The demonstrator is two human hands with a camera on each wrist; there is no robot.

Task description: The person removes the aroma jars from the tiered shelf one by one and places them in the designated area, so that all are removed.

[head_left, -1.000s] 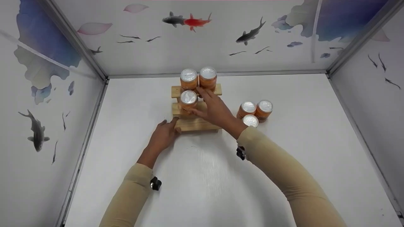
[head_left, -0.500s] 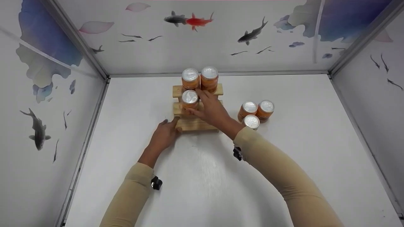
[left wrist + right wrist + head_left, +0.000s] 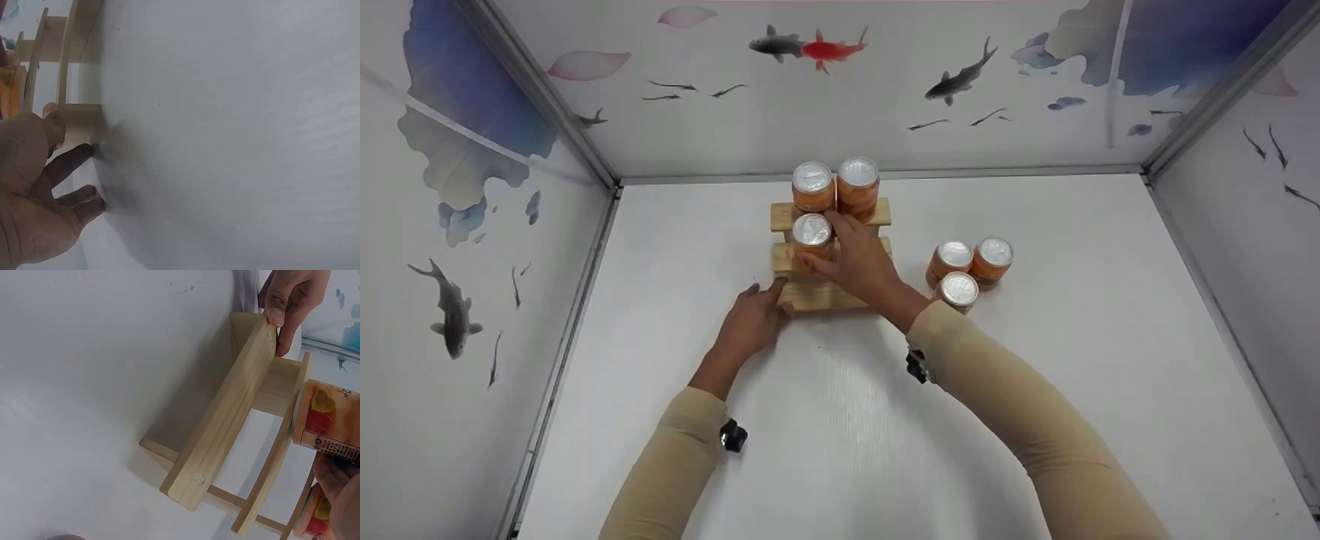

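A three-step wooden rack [image 3: 825, 298] stands toward the back of the table. My right hand [image 3: 866, 262] grips an orange can with a silver lid [image 3: 812, 229], upright at the left of the middle step, with the thumb in front and fingers round its right side. In the right wrist view this can [image 3: 326, 416] shows its printed label, its base at the step board. My left hand [image 3: 750, 319] pinches the left end of the lowest board; in the left wrist view its other fingers [image 3: 70, 166] reach down to the table. Two similar cans [image 3: 813, 180] stand on the top step.
Three more orange cans [image 3: 958, 291] stand grouped on the white table [image 3: 825, 435], right of the rack and close by the right forearm. White panels with painted fish [image 3: 960, 79] enclose the back and sides. The rack sits near the back wall.
My right wrist and forearm have shifted slightly left, while the fingers stay round the can on the middle step. The left hand keeps its place on the rack.
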